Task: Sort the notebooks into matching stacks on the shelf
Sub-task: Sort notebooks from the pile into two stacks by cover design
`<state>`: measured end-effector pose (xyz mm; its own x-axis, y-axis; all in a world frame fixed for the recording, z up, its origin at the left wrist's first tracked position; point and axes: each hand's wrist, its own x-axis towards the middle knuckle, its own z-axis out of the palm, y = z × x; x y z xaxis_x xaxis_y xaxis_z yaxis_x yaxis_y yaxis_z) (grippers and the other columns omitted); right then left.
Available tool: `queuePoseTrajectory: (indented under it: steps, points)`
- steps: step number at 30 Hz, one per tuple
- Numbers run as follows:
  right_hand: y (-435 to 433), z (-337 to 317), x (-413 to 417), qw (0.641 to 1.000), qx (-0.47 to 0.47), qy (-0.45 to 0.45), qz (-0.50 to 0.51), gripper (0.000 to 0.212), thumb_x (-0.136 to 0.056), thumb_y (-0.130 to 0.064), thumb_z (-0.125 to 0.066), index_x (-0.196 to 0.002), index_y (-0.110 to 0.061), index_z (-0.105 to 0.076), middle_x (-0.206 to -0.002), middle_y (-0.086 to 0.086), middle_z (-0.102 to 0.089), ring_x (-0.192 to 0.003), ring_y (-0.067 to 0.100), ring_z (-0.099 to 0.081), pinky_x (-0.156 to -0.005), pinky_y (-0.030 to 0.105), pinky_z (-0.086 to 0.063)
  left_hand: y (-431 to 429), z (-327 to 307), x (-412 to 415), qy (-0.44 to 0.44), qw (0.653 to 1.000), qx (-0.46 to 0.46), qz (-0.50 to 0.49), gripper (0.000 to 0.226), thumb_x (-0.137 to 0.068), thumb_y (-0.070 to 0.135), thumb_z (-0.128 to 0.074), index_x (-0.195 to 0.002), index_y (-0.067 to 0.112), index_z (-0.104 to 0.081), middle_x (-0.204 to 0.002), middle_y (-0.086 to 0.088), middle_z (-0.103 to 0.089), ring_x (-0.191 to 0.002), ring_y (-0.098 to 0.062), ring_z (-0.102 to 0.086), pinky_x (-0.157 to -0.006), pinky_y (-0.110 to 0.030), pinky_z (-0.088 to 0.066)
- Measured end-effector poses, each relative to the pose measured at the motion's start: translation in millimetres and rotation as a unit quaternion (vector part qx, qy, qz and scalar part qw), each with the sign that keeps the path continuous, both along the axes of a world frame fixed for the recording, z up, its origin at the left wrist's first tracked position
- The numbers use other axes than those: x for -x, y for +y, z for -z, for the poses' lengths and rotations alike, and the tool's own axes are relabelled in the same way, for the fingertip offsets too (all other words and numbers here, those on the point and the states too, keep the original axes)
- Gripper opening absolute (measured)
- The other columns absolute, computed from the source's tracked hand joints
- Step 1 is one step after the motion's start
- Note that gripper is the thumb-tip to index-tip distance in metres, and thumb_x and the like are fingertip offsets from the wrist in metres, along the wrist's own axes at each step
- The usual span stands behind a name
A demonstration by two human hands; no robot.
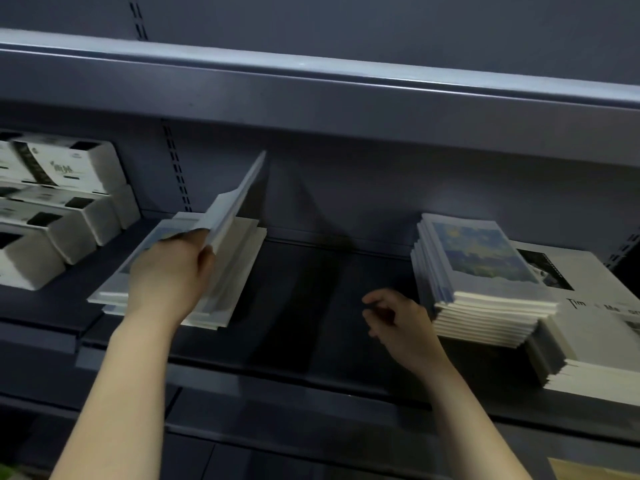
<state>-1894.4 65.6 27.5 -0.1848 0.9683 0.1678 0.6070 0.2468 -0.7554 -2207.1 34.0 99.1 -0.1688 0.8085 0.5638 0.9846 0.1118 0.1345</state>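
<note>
My left hand (169, 271) grips a few thin white notebooks (235, 202) by their near edge, tilted up on end above the left stack of notebooks (239, 268) on the dark shelf (311, 306). My right hand (398, 323) hovers over the bare shelf with fingers loosely curled, holding nothing, just left of a stack of notebooks with a blue-and-yellow painted cover (485, 268). That stack lies partly on a lower stack of larger white notebooks with a black-and-white photo cover (595, 327).
White boxed packs (65, 209) are piled at the far left of the same shelf. An upper shelf's front lip (346, 98) overhangs the work area. A slotted upright (176, 168) runs down the back panel.
</note>
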Motion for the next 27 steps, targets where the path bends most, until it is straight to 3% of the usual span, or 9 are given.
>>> queuePoseTrajectory:
  steps: [4,8,12,14,18,21,24,27]
  points:
    - [2,-1,6,0.999,0.022,0.043,-0.024,0.014,-0.089,-0.017,-0.064,-0.096,-0.030,-0.065,-0.079,-0.003,-0.071,-0.066,0.005,-0.067,-0.062,0.019,-0.052,-11,-11,-11,0.003,0.997,-0.049,0.067,0.009,-0.087,0.008,-0.058,-0.082,0.001,-0.057,-0.063,-0.021,-0.059,-0.054,-0.039,-0.054,-0.049,-0.030,-0.027]
    - [4,1,8,0.997,0.032,0.056,-0.040,0.013,-0.090,-0.017,-0.063,-0.096,-0.029,-0.065,-0.080,-0.004,-0.070,-0.066,0.006,-0.068,-0.060,0.016,-0.050,-21,-16,-16,-0.020,0.984,-0.109,0.139,0.030,-0.086,0.023,-0.044,-0.090,-0.001,-0.062,-0.066,-0.019,-0.061,-0.057,-0.037,-0.057,-0.050,-0.033,-0.040]
    - [4,0,8,0.992,0.044,0.109,-0.041,0.010,-0.091,-0.019,-0.063,-0.094,-0.027,-0.066,-0.078,-0.003,-0.070,-0.066,0.008,-0.069,-0.056,0.017,-0.051,-25,-21,-22,-0.163,0.952,-0.157,0.207,0.028,-0.090,0.031,-0.044,-0.100,0.012,-0.063,-0.063,-0.014,-0.059,-0.057,-0.030,-0.055,-0.053,-0.037,-0.043]
    - [4,-3,8,0.987,0.064,0.142,-0.050,0.010,-0.091,-0.024,-0.064,-0.097,-0.032,-0.066,-0.083,-0.006,-0.070,-0.073,0.008,-0.070,-0.059,0.018,-0.054,-23,-18,-28,-0.247,0.927,-0.159,0.234,0.026,-0.092,0.035,-0.046,-0.107,0.024,-0.063,-0.073,-0.009,-0.066,-0.064,-0.029,-0.059,-0.058,-0.037,-0.048]
    - [6,-12,12,0.979,0.072,0.179,-0.071,0.024,-0.087,-0.043,-0.065,-0.110,-0.035,-0.060,-0.101,-0.016,-0.069,-0.093,-0.003,-0.065,-0.073,0.015,-0.053,-17,-7,-55,-0.335,0.882,-0.139,0.300,0.028,-0.094,0.020,-0.052,-0.115,0.033,-0.064,-0.086,0.029,-0.067,-0.070,0.006,-0.060,-0.059,-0.007,-0.042]
    - [3,-16,14,0.971,0.063,0.225,-0.050,0.032,-0.087,-0.045,-0.064,-0.114,-0.032,-0.053,-0.099,-0.022,-0.064,-0.094,-0.007,-0.059,-0.069,0.003,-0.044,-12,0,-73,-0.404,0.837,-0.131,0.344,0.037,-0.095,0.015,-0.053,-0.112,0.046,-0.062,-0.097,0.025,-0.069,-0.085,0.007,-0.064,-0.069,-0.007,-0.047]
    - [-1,-19,6,0.955,0.028,0.289,-0.063,0.041,-0.092,-0.030,-0.063,-0.127,-0.035,-0.042,-0.112,-0.032,-0.060,-0.108,-0.011,-0.056,-0.080,0.003,-0.044,-5,9,-81,-0.479,0.796,-0.128,0.348,0.028,-0.095,0.015,-0.053,-0.114,0.030,-0.067,-0.102,0.013,-0.072,-0.092,-0.004,-0.067,-0.072,-0.015,-0.051]
    - [-4,-30,-3,0.944,0.001,0.322,-0.067,0.048,-0.093,-0.025,-0.062,-0.133,-0.032,-0.037,-0.118,-0.026,-0.061,-0.112,-0.007,-0.057,-0.083,0.007,-0.046,1,20,-90,-0.533,0.768,-0.125,0.332,0.023,-0.096,0.014,-0.053,-0.112,0.020,-0.069,-0.100,0.006,-0.072,-0.091,-0.008,-0.067,-0.072,-0.019,-0.052]
